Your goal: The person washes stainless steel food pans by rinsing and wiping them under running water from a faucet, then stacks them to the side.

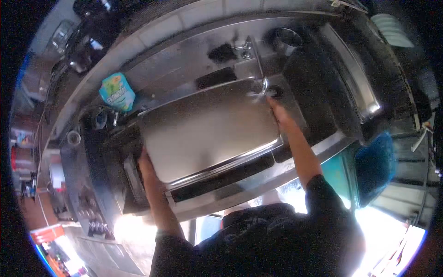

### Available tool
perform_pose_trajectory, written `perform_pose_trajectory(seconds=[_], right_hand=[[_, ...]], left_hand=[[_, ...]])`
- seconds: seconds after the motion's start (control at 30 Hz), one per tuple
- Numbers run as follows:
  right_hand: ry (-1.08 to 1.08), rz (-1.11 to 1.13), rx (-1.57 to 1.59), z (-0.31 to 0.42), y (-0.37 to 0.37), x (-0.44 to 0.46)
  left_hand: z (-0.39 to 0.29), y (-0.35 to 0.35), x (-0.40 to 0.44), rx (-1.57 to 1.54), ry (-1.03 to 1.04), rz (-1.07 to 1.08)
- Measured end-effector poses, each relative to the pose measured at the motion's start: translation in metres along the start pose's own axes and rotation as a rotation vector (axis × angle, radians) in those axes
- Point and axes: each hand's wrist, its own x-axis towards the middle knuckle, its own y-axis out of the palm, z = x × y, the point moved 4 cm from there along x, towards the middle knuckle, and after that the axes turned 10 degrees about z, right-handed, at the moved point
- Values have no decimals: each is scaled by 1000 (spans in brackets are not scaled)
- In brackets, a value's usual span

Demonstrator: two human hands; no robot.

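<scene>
A large rectangular stainless steel pan [210, 131] spans the sink, its flat face towards me and slightly tilted. My left hand [145, 161] is closed on its left edge, the fingers mostly hidden. At the opposite end my right hand [279, 113] grips the right edge near the upper corner. The tap's spout [262, 76] reaches down to the pan's upper right corner. Whether water runs from it I cannot tell. Below the pan, a strip of dark sink basin [226, 177] shows.
A green and blue pouch [118, 92] stands on the ledge at upper left. A round metal container [287, 41] sits right of the tap. Farther right are a long metal tray or panel [353, 69] and a blue bag-lined bin [376, 166]. Glassware [94, 221] stands at lower left.
</scene>
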Motion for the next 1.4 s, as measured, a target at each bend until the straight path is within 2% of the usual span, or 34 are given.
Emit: perform_pose_trajectory(seconds=[0.1,0.23,0.33,0.43,0.47,0.53,0.6,0.67,0.7,0.77,0.83,0.93,1.0,1.07,1.13,1.17,1.27,1.33,1.37,1.4], right_hand=[[-33,-209,-273,-18,-54,5],[126,-460,-918,-23,-118,16],[-97,-451,-1151,-10,-122,12],[-415,-541,-927,67,-69,5],[-418,-530,-925,87,-45,7],[-552,-375,-764,114,5,15],[-239,78,-107,82,41,59],[-301,38,30,55,88,76],[-321,31,76,48,102,79],[-388,46,153,51,117,88],[-414,80,199,49,130,88],[-356,-184,-52,58,115,33],[-239,-298,-453,48,84,11],[-174,-289,-792,27,44,6],[-158,-702,-1713,31,31,-14],[-156,-706,-1721,29,26,-2],[-324,-1008,-1760,14,32,28],[-171,-638,-1671,36,98,32],[-300,-366,-930,15,120,53],[-438,-304,-1229,2,149,61]], left_hand=[[98,-45,110,146,28,-29],[136,-8,127,188,77,8],[150,10,122,257,83,64],[151,28,110,316,99,109],[150,34,101,331,109,122],[142,50,85,358,149,153],[129,70,70,377,236,192],[125,81,67,406,298,198],[144,75,82,447,211,145],[134,81,73,483,130,66],[78,127,24,543,180,9],[125,102,80,442,263,59],[130,103,86,383,298,91],[102,120,69,336,172,68],[98,134,82,298,112,70],[100,138,93,317,139,103],[125,137,102,370,155,151],[137,144,105,301,193,138],[135,150,111,267,221,139],[135,155,112,278,220,149]])
